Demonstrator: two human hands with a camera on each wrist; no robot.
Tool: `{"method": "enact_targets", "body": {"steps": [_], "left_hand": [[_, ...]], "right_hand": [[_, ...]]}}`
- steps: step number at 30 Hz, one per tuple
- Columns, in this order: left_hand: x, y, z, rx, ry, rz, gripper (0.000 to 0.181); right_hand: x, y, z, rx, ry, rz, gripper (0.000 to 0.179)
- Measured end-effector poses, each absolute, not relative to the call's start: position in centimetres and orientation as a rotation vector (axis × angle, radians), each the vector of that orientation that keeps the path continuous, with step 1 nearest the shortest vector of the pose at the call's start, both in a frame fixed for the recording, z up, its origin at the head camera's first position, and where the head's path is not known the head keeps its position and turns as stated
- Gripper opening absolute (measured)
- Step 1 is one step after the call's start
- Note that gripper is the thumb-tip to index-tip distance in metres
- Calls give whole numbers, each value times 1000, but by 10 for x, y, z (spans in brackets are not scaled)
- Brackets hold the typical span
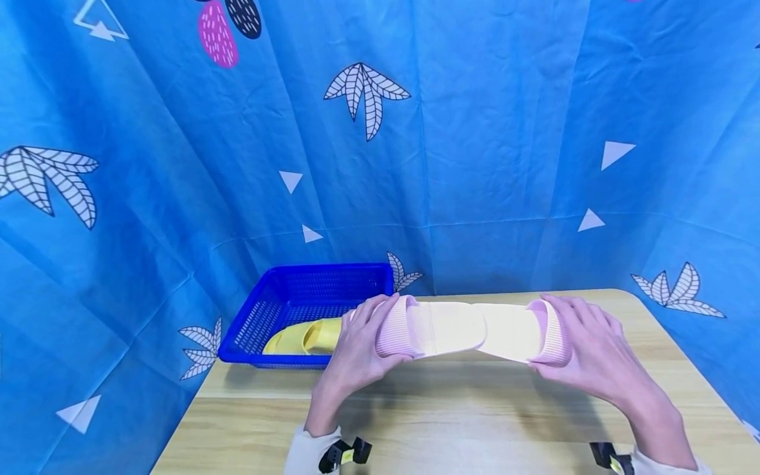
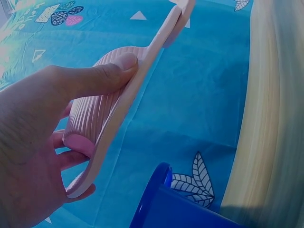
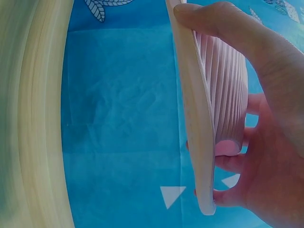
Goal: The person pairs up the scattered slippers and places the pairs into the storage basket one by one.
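Observation:
Above the table, my left hand (image 1: 359,356) grips a pale pink slipper (image 1: 445,326) by its toe end. In the left wrist view, that hand's thumb presses along the sole's edge beside the ribbed strap (image 2: 90,114), with fingers behind it. My right hand (image 1: 600,349) holds a second pale pink slipper (image 1: 510,330) the same way; its ribbed strap (image 3: 223,90) shows in the right wrist view. The two slippers lie in line, straps outward, and their heel ends meet in the middle, the left one overlapping the right in the head view.
Left on the wooden table (image 1: 451,435) stands a blue plastic basket (image 1: 279,360) with perforated walls. Yellow slippers (image 1: 287,340) lie in it, partly hidden by my left hand; how many cannot be told. A blue patterned curtain (image 1: 493,165) hangs behind the table.

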State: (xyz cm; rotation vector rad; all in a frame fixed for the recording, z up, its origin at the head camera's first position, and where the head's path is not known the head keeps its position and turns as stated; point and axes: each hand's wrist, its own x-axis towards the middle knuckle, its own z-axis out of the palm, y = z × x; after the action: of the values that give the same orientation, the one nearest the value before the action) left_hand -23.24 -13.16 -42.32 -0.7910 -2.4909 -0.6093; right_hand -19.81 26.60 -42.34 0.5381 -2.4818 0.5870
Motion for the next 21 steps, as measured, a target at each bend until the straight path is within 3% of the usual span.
{"method": "enact_targets", "body": {"steps": [21], "left_hand": [[-232, -123, -426, -838, -2497, -625, 103]], "right_hand": [[-198, 256, -421, 559, -2491, 563, 114]]}}
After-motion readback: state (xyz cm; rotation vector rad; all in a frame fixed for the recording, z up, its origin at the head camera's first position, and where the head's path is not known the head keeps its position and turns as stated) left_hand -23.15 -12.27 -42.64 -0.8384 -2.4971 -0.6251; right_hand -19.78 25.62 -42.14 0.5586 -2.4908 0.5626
